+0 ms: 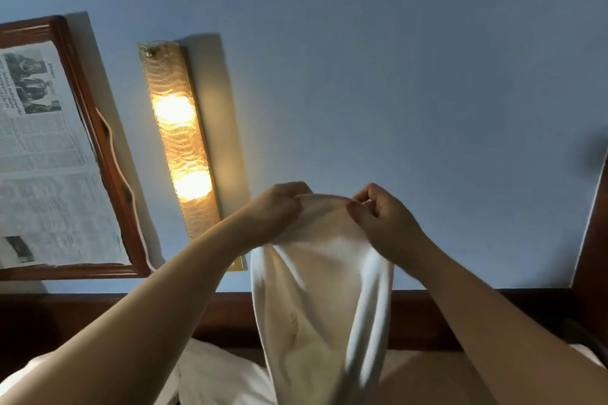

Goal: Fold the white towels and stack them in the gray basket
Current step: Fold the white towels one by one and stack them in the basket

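Both hands were up in front of the blue wall (362, 43), and the white towel (322, 289) hung between them, just right of the lit wall lamp (179, 138). The left hand (276, 210) pinched the towel's top edge, fingers curled tight on the fabric, nearest the lamp's lower end. The right hand (381, 217) gripped that same edge a little farther from the lamp, thumb and fingers closed on the cloth. The short stretch of edge between the two grips arched upward. Below, the towel fell in long soft folds, crossing the dark wooden headboard (230, 316) under the lamp. More white cloth (210, 371) lay bunched below the lamp. A framed newspaper (49, 154) hung left of the lamp.
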Demonstrator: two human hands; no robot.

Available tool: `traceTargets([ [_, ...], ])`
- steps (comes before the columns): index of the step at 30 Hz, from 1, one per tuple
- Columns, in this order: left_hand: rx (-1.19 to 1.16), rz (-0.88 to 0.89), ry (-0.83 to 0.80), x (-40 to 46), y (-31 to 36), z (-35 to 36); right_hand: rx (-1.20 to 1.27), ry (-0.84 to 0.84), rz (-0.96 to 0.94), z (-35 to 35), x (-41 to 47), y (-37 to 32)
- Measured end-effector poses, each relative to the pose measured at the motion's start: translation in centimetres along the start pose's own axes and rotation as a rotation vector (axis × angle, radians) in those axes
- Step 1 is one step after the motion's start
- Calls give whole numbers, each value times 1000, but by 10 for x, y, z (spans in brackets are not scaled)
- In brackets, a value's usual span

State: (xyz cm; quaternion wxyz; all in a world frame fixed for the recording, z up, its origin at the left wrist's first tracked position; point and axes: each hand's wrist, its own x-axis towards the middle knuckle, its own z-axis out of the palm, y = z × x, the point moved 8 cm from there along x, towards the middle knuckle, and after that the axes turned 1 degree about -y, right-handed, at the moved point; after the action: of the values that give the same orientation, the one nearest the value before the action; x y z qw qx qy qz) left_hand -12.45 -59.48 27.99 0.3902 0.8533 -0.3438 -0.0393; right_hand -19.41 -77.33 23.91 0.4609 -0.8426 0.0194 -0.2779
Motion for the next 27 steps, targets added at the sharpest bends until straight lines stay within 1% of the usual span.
traceTargets([
  [1, -75, 32, -3, -1, 4, -1, -22, -49, -16, -1, 2, 0],
  [2, -102, 59, -29, 0, 7, -1, -39, -95, -28, 1, 2, 0],
  [3, -24, 86, -62, 1, 11, -1, -45, -128, -34, 2, 1, 1],
  [5, 290, 147, -65, 3, 18, -2, -21, -146, -26, 5, -5, 7],
  [6, 405, 192, -19, 3, 24, -6, 11, -134, -11, 7, -9, 15],
  [7, 441, 248, 36, 3, 31, -12, 65, -117, 1, 10, -15, 24],
  [8, 441, 303, 97, 2, 39, -19, 120, -110, 7, 17, -23, 33],
  [10, 443, 379, 233, -1, 51, -35, 169, -149, 48, 41, -45, 57],
  [12, 469, 416, 322, 0, 53, -49, 160, -182, 120, 70, -66, 81],
  [13, 503, 435, 342, 2, 52, -53, 152, -169, 153, 82, -74, 93],
  [16, 542, 497, 413, -1, 46, -68, 97, -51, 200, 99, -87, 127],
  [18, 534, 544, 550, -12, 41, -92, 60, -23, 276, 103, -88, 154],
  [19, 563, 534, 611, -16, 36, -104, 39, -11, 335, 100, -87, 168],
  [20, 614, 484, 634, -17, 27, -116, 21, 19, 389, 92, -84, 179],
  [22, 722, 305, 560, -13, -4, -129, 17, 144, 443, 60, -67, 191],
  [23, 738, 219, 513, -12, -23, -133, 25, 209, 447, 38, -55, 189],
  [25, 726, 98, 485, -17, -56, -138, 4, 303, 405, -7, -23, 166],
  [27, 718, 7, 489, -22, -77, -139, -20, 330, 290, -45, 14, 125],
])
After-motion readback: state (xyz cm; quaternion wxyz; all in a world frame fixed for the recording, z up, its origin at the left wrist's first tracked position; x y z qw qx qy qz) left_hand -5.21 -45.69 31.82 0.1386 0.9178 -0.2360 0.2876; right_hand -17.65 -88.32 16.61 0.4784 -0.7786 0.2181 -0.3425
